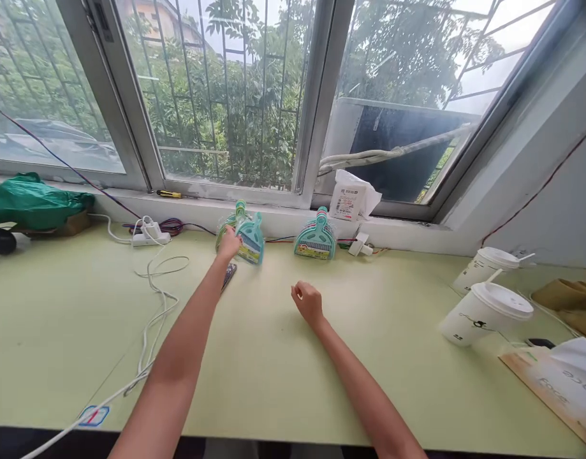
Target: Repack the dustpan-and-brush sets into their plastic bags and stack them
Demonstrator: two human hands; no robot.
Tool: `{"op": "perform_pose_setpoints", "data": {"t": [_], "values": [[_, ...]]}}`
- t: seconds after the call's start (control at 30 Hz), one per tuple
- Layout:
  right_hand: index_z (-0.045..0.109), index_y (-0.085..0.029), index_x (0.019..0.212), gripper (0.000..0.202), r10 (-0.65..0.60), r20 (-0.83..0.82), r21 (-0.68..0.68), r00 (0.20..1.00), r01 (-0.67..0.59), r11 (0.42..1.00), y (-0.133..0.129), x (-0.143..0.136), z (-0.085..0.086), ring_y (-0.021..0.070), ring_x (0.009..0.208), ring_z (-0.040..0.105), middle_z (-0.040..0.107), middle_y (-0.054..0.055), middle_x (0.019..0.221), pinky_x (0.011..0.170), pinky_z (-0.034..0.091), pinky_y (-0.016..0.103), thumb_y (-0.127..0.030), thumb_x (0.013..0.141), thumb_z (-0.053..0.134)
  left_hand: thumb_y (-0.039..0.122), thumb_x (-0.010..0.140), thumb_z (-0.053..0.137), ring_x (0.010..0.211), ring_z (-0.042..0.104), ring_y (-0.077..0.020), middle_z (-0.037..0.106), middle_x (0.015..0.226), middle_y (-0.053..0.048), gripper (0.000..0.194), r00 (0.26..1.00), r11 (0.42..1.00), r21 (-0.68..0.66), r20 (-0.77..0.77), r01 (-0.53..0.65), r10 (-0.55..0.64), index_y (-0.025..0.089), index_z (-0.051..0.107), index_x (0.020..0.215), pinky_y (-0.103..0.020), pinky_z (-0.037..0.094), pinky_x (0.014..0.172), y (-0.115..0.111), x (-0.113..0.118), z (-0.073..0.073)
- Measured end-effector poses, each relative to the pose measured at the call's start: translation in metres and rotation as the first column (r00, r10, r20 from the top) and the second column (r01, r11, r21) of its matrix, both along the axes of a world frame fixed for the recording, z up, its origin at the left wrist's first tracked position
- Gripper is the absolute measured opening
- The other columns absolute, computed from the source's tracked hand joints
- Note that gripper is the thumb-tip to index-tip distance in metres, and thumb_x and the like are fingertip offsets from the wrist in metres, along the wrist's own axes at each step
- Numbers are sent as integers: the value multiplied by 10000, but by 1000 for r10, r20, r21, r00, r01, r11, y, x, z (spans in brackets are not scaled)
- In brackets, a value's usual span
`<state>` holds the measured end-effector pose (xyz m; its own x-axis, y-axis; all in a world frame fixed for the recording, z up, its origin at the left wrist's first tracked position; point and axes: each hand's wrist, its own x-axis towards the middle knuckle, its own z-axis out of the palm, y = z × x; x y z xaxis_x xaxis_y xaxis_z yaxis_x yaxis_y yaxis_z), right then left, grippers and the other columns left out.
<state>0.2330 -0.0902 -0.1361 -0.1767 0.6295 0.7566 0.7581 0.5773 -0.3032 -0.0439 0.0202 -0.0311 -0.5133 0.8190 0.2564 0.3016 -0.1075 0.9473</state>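
The fingers of the left hand (229, 244) are pinched on the left side of a blue dustpan set (251, 241) in clear wrap, though the tips are hard to see. This set stands near the far edge of the pale green surface (383, 287), a bit left of the middle. Just behind the hand is a bunch of green dustpan sets (222, 236). The right hand (309, 303) is over the middle of the surface, with its fingers curled in together.

Past the right hand, by the far edge, a stack of teal dustpan sets (315, 241) stands with its handles up. A white plug (361, 245) lies just to the right of the stack. Near the left arm is a dark, flat thing that looks like a phone (229, 276), partly hidden.

To the left, a white power strip (152, 238) sits by the far edge, and a long white cord (164, 305) winds down to the near edge. A little card (94, 416) with a red mark lies there too. By the right edge, a white paper cup (486, 313) with a lid and straw stands in front of another one like it.
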Motion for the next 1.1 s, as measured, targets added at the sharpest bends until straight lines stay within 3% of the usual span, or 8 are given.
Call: {"op": "perform_pose_setpoints", "data": {"t": [0.1,0.2,0.3,0.4,0.57,0.8,0.93,1.1], "values": [[566,-203,985,171,48,-34,64,998,-45,997,-22,-2,13,227,987,565,634,97,1034,811,431,330,-314,869,507,213,784,647,836,652,-201,664,836,-74,178,980,1000,-18,198,18,-14,177,533,916,-299,486,751,-33,61,-24],[489,-191,1225,393,68,-21,48,997,-67,997,-43,0,25,262,1236,451,550,129,1271,997,344,417,-361,872,518,265,834,599,713,643,-142,656,799,-48,128,786,978,8,594,209,-173,160,553,892,-249,491,656,-72,120,-55],[577,-213,1129,279,78,-6,-90,997,-78,993,-51,8,21,229,1136,540,644,93,1125,994,338,401,-331,935,414,253,782,658,604,616,-118,648,729,-29,157,552,924,48,789,379,-268,144,568,849,-227,479,567,-102,155,-81],[648,-198,870,330,61,-91,-275,994,-84,958,-44,18,6,218,927,616,692,83,907,880,408,364,-350,948,366,138,655,733,605,618,-116,656,721,-13,253,470,914,85,837,396,-281,142,572,850,-233,500,590,-116,163,-98],[631,-188,869,330,-69,-622,-510,780,-337,791,-22,23,-9,160,645,630,701,45,788,657,483,283,-476,872,472,99,514,792,710,651,-164,689,811,-48,452,502,871,176,757,460,-418,131,594,919,-283,535,685,-124,154,-106],[524,-194,873,392,-190,-949,-305,251,-578,757,-11,33,-8,137,765,675,707,23,853,709,550,254,-321,621,796,331,574,833,907,656,-200,679,1046,-75,616,601,770,113,559,627,-571,224,559,1115,-324,532,779,-130,153,-94],[498,-210,845,457,-177,-953,-296,244,-644,706,-13,41,-3,159,743,688,711,12,813,698,591,304,-304,563,846,621,790,544,932,650,-194,683,1021,-108,501,670,836,60,570,545,-477,184,631,1018,-291,530,733,-120,138,-92],[519,-207,849,476,-127,-945,-308,300,-695,649,-22,37,4,169,719,697,717,12,782,661,611,307,-365,553,856,543,841,516,872,653,-165,686,1021,-98,460,782,939,69,534,338,-321,185,628,1108,-253,519,658,-112,120,-97]]}}
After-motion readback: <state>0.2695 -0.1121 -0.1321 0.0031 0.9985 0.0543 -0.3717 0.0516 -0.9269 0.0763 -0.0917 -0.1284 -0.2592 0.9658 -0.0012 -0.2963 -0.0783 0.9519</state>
